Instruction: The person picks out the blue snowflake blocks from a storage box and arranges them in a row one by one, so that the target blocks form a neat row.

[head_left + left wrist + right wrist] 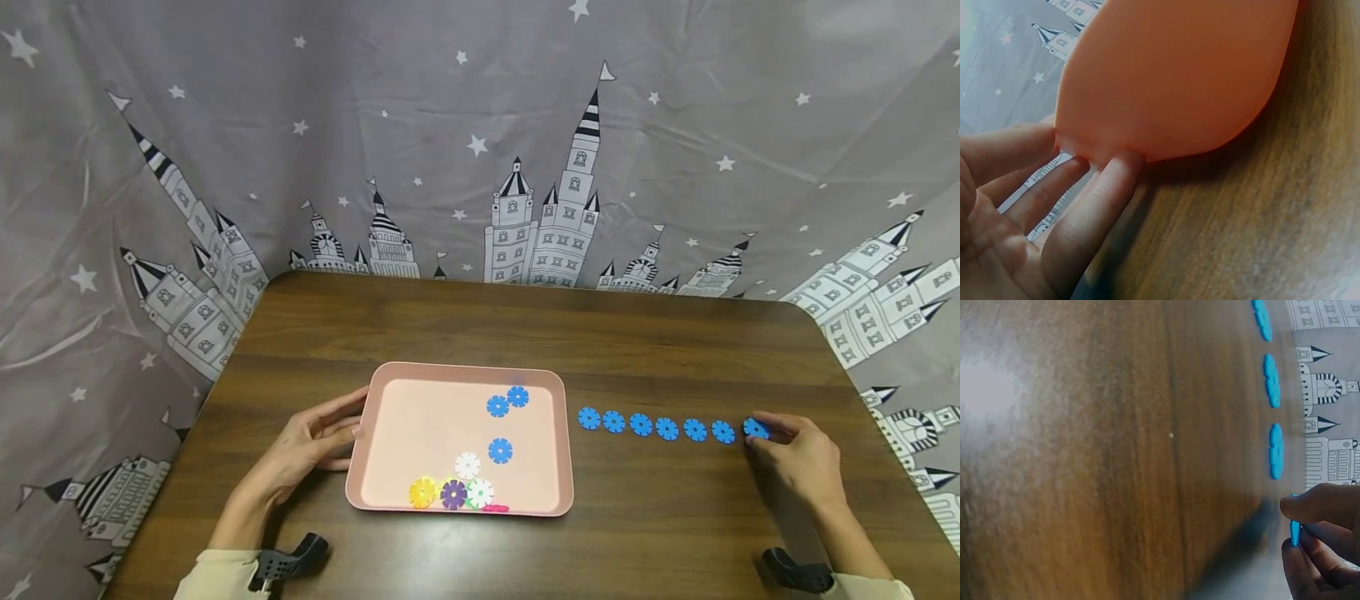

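Note:
My left hand (pixel 311 442) holds the left end of a shallow pink tray (pixel 362 467), its thumb and fingers against the edge. The left wrist view shows the thumb (pixel 1107 203) and fingertips touching the tray's side (pixel 1172 75). My right hand (pixel 810 462) pinches a blue notched plastic snowflake disc (pixel 755 428) between thumb and fingers at the right end of a row. In the right wrist view that disc (pixel 1295 528) is seen edge-on. Several matching blue discs (pixel 667 429) lie spaced in a line between the tray and this hand.
Inside the tray are loose blue discs (pixel 500 451), with white (pixel 467 466), yellow (pixel 423 492), purple (pixel 453 494) and pink (pixel 495 508) pieces along its near side. The brown wooden table (pixel 645 533) ends at a grey castle-print curtain (pixel 450 100).

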`<state>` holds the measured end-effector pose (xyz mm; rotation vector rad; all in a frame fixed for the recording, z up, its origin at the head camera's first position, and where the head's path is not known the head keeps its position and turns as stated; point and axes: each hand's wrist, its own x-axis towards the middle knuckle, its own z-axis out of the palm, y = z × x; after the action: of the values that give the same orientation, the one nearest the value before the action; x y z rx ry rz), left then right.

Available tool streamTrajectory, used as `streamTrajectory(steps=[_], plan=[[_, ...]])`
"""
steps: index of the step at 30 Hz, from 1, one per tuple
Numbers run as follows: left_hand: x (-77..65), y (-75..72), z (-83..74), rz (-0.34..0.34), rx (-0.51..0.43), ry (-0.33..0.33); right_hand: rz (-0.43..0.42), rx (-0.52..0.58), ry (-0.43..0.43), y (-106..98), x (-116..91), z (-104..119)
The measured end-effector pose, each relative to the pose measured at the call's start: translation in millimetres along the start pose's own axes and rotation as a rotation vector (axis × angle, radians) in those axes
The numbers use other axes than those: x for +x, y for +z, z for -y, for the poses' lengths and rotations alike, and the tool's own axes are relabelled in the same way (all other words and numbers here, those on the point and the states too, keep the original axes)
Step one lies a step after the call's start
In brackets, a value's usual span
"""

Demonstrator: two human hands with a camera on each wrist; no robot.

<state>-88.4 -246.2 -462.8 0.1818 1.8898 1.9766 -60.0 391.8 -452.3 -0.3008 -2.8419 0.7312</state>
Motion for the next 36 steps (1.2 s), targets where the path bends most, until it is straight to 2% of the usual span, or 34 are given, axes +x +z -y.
streamTrajectory(steps=[29, 36], plan=[[-1.4, 0.5, 3.2, 0.012, -0.023, 0.006, 0.035, 0.009, 0.011, 3.8, -0.5, -4.0], [-0.1, -0.8, 2.6, 0.019, -0.021, 0.017, 0.011, 0.008, -0.032, 4.1, -0.8, -2.1]])
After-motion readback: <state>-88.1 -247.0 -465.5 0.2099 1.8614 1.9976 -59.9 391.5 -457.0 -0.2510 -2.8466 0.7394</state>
